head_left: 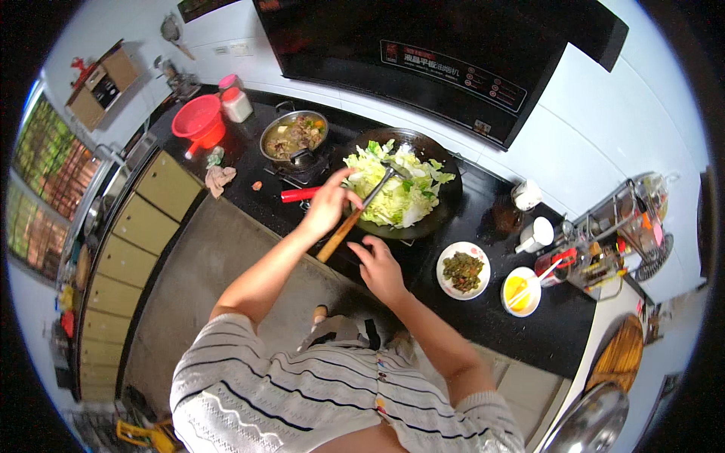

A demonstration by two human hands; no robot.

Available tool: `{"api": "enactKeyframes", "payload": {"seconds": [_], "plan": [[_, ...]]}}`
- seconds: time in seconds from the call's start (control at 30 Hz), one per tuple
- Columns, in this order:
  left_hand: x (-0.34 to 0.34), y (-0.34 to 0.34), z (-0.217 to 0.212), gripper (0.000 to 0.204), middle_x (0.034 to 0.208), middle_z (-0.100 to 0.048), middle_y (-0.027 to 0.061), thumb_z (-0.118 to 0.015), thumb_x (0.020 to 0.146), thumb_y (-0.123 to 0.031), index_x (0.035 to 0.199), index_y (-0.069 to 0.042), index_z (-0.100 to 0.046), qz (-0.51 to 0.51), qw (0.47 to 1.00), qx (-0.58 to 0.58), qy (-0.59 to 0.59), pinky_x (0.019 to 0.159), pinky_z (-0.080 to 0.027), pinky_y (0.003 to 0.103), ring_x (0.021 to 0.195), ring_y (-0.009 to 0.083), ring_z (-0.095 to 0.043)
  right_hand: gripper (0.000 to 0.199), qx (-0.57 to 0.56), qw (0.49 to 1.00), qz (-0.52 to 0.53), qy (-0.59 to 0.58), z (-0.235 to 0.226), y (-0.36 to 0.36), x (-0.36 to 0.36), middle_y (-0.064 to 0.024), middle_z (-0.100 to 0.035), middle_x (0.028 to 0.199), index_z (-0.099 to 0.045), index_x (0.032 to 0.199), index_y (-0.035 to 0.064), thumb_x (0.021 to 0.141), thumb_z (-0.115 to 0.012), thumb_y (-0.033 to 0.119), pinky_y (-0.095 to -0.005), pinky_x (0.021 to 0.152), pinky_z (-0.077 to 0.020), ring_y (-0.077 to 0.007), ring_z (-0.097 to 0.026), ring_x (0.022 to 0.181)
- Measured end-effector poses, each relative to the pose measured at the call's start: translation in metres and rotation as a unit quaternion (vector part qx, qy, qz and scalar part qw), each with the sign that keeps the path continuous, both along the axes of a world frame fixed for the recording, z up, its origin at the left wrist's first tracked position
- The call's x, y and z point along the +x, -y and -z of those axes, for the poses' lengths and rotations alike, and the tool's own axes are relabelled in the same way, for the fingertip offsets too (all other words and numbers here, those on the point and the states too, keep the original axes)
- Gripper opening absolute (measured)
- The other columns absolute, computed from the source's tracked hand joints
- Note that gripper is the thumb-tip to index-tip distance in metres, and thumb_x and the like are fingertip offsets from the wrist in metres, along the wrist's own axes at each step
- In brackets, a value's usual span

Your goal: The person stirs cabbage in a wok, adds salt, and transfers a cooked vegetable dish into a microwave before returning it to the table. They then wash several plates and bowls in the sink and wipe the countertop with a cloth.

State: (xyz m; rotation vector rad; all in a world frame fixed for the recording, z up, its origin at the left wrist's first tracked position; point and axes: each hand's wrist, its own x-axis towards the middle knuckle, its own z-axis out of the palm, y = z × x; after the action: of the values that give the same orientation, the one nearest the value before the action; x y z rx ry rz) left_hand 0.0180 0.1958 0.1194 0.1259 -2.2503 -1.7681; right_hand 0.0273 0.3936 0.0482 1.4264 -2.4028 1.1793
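Observation:
A dark wok [451, 198] on the stove is heaped with chopped cabbage [396, 192], pale green and white. In it rests a spatula [342, 232], its metal head among the leaves and its wooden handle slanting over the near rim toward me. My left hand [331, 204] is above the wok's red handle [299, 195], fingers apart, reaching to the left edge of the cabbage beside the spatula's shaft. To the right of the wooden handle, my right hand [381, 270] is open, with thumb and fingers spread and nothing in it.
A pot of stew [294, 137] stands left of the wok, and a red plastic basin [200, 121] farther left. To the right sit a plate of cooked greens [463, 271] and a bowl of yellow liquid [521, 291]. A range hood [423, 45] overhangs the stove.

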Motion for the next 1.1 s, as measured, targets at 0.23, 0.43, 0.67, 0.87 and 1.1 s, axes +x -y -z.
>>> {"api": "enactKeyframes", "payload": {"seconds": [0.23, 0.43, 0.67, 0.87, 1.1], "plan": [[0.042, 0.149, 0.049, 0.041, 0.094, -0.068, 0.011, -0.036, 0.093, -0.004, 0.131, -0.008, -0.05, -0.021, 0.973, -0.227, 0.02, 0.08, -0.046, 0.031, 0.08, 0.0203, -0.061, 0.027, 0.329, 0.916, 0.071, -0.22, 0.004, 0.102, -0.001, -0.0107, -0.052, 0.124, -0.063, 0.106, 0.0171, 0.079, -0.06, 0.014, -0.0411, 0.084, -0.045, -0.0276, -0.052, 0.106], [0.026, 0.175, 0.085, 0.037, 0.101, -0.062, 0.0125, -0.067, 0.082, -0.025, 0.115, -0.009, -0.061, 0.008, 0.902, -0.43, -0.035, 0.079, -0.048, 0.043, 0.09, 0.0289, -0.059, 0.008, 0.084, 0.951, 0.245, -0.172, -0.104, 0.076, -0.058, -0.0136, -0.063, 0.089, -0.064, 0.076, 0.0077, 0.077, -0.064, 0.015, -0.0395, 0.063, -0.0524, -0.0302, -0.063, 0.067], [0.009, 0.182, 0.087, 0.046, 0.097, -0.06, 0.0112, -0.072, 0.079, -0.03, 0.118, -0.013, -0.057, 0.076, 0.879, -0.46, 0.103, 0.072, -0.051, 0.043, 0.086, 0.0314, -0.062, 0.021, 0.05, 0.895, 0.437, -0.075, -0.181, 0.022, -0.09, -0.019, -0.067, 0.076, -0.071, 0.08, 0.0048, 0.074, -0.068, 0.025, -0.0392, 0.066, -0.0522, -0.0337, -0.066, 0.071], [0.009, 0.193, 0.102, 0.048, 0.095, -0.065, 0.015, -0.067, 0.083, -0.031, 0.125, -0.015, -0.054, 0.096, 0.891, -0.431, 0.105, 0.072, -0.05, 0.044, 0.084, 0.0337, -0.063, 0.038, 0.071, 0.821, 0.567, 0.008, -0.16, -0.024, -0.134, -0.0209, -0.065, 0.067, -0.064, 0.079, 0.0003, 0.075, -0.068, 0.037, -0.0425, 0.065, -0.0515, -0.0364, -0.066, 0.069], [0.005, 0.2, 0.103, 0.041, 0.086, -0.065, 0.0141, -0.07, 0.081, -0.032, 0.114, -0.012, -0.056, 0.099, 0.905, -0.407, 0.073, 0.07, -0.049, 0.043, 0.078, 0.0327, -0.063, 0.02, -0.406, 0.773, 0.32, 0.367, -0.001, -0.012, -0.135, -0.0159, -0.067, 0.084, -0.062, 0.099, -0.0059, 0.09, -0.057, 0.011, -0.0302, 0.068, -0.0578, -0.0235, -0.068, 0.072]]}}
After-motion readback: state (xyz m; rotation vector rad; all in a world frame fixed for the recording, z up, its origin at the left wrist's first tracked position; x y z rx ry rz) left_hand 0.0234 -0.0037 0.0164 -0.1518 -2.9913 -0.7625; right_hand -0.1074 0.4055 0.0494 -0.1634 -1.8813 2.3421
